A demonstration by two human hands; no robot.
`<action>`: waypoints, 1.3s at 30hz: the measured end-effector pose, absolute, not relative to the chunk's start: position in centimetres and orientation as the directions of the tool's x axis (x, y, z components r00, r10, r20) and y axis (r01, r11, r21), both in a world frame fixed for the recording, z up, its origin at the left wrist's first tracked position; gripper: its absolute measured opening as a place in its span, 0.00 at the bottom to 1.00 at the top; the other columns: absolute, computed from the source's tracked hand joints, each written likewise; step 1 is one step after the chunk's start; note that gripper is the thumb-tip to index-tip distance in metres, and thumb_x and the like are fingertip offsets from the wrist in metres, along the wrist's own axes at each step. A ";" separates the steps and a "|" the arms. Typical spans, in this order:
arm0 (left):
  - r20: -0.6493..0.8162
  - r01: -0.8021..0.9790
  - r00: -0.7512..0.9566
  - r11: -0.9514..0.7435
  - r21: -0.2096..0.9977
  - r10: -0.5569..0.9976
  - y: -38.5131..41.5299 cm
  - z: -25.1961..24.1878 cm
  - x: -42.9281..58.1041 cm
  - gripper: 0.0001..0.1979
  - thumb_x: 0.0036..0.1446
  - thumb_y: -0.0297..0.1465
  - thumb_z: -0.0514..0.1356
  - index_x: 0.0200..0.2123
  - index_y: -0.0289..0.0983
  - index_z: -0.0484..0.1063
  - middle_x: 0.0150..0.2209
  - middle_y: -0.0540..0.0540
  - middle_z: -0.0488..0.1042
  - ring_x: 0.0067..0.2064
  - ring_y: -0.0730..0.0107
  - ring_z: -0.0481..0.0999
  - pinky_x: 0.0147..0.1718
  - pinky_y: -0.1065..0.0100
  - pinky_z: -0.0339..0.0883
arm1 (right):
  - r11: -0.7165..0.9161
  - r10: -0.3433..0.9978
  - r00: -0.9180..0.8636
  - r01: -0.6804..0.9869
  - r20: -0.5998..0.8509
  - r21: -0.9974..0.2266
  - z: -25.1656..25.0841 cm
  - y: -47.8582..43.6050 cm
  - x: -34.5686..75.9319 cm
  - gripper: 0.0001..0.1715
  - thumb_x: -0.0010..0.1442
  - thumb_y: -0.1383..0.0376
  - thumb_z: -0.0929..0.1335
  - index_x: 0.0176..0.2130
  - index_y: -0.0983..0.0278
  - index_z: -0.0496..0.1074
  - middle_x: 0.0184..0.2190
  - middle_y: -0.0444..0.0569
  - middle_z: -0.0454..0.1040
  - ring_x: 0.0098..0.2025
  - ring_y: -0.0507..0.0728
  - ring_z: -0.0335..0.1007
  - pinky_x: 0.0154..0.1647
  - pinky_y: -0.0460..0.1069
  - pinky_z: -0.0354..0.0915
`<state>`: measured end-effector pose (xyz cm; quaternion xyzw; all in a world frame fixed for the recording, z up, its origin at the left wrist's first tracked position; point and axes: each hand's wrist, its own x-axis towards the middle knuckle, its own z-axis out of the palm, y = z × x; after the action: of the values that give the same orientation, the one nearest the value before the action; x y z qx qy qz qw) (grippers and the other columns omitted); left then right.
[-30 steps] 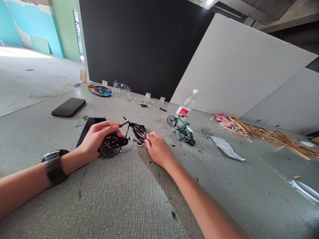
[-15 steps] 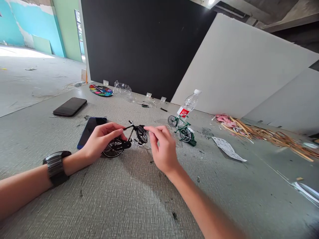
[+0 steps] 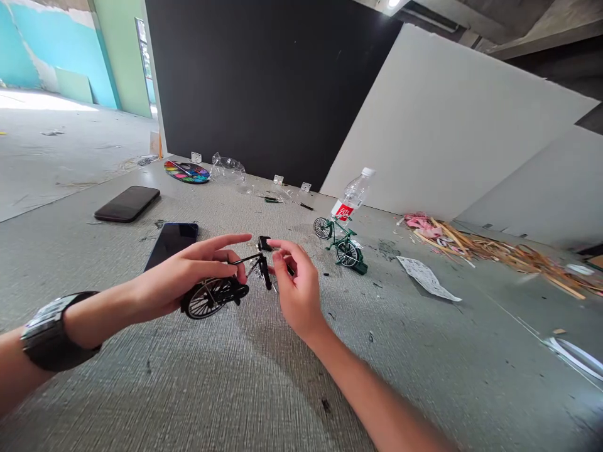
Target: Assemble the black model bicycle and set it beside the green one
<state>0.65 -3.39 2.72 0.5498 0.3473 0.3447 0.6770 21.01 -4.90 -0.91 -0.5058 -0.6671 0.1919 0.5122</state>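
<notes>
Pinching black bicycle [image 3: 234, 292], left hand [image 3: 191, 273]; right hand [image 3: 300, 290], grip unclear; textured grey surface [image 3: 221, 395], black panel [image 3: 268, 81]

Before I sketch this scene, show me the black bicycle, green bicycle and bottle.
Black bicycle [image 3: 238, 291], head view: chain guard.
Green bicycle [image 3: 347, 254], head view: nearer wheel.
Bottle [image 3: 354, 193], head view: clear body.

The gripped bicycle [image 3: 230, 289] is black; right of the grip, the model bike [image 3: 347, 252] is green, the bottle label [image 3: 343, 210] red and white.
</notes>
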 end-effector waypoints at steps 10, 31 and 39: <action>-0.018 0.066 0.706 -0.041 0.997 0.708 -3.3 1.5 0.8 0.37 0.56 0.33 0.64 0.67 0.46 0.57 0.38 0.44 0.82 0.39 0.61 0.78 0.37 0.65 0.69 | 0.433 0.870 0.015 0.453 0.493 -0.779 -0.9 -5.0 20.9 0.14 0.69 0.60 0.61 0.49 0.56 0.72 0.44 0.49 0.74 0.39 0.54 0.68 0.39 0.49 0.69; -0.142 0.339 0.614 -0.097 0.936 0.776 -3.9 4.7 0.4 0.41 0.50 0.39 0.68 0.65 0.38 0.60 0.31 0.47 0.83 0.32 0.65 0.77 0.26 0.70 0.62 | 0.591 0.762 -0.153 0.560 0.629 -0.580 -1.0 -5.5 21.7 0.15 0.69 0.65 0.62 0.51 0.55 0.73 0.42 0.48 0.71 0.44 0.55 0.69 0.44 0.52 0.68; -0.116 0.420 0.479 -0.111 0.901 0.870 -3.8 4.2 0.8 0.39 0.48 0.41 0.70 0.62 0.40 0.62 0.31 0.50 0.83 0.32 0.66 0.76 0.28 0.69 0.62 | 0.590 0.752 -0.163 0.598 0.638 -0.543 -1.1 -5.3 21.4 0.16 0.69 0.67 0.61 0.50 0.59 0.73 0.40 0.49 0.70 0.40 0.54 0.69 0.43 0.51 0.67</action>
<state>0.77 -3.79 4.16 0.7085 0.4550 0.2311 0.4873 21.39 -5.33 -1.11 -0.4451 -0.7582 0.0823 0.4692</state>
